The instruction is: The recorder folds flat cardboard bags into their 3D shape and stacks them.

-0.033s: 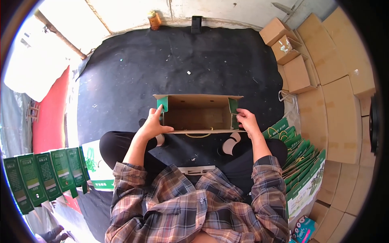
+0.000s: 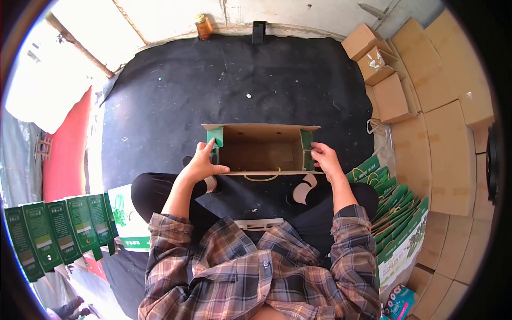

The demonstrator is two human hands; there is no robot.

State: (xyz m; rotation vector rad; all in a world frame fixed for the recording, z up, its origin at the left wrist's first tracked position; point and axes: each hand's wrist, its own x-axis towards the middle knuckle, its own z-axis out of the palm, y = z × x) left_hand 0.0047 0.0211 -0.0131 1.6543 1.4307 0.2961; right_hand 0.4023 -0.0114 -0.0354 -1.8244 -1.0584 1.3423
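In front of my crossed legs an open cardboard box [image 2: 261, 146] stands with its mouth facing up, plain brown inside. A yellow cord handle [image 2: 261, 178] hangs on its near side. My left hand [image 2: 200, 163] grips the left end, thumb along the near edge and index finger against the green left flap [image 2: 215, 136]. At the other end, my right hand [image 2: 325, 159] pinches the edge beside the green right flap [image 2: 307, 140]. Both flaps are bent inward at the ends. The fingertips outside the box are partly hidden.
Folded green boxes with cord handles [image 2: 394, 208] lean in a row at my right. More green cartons [image 2: 58, 232] stand at my left. Brown cartons [image 2: 450, 154] are stacked along the right. An amber jar [image 2: 202, 26] and a black object [image 2: 258, 32] stand by the far wall.
The left green flap has shifted slightly inward under my left hand. My right hand stays in nearly the same place.
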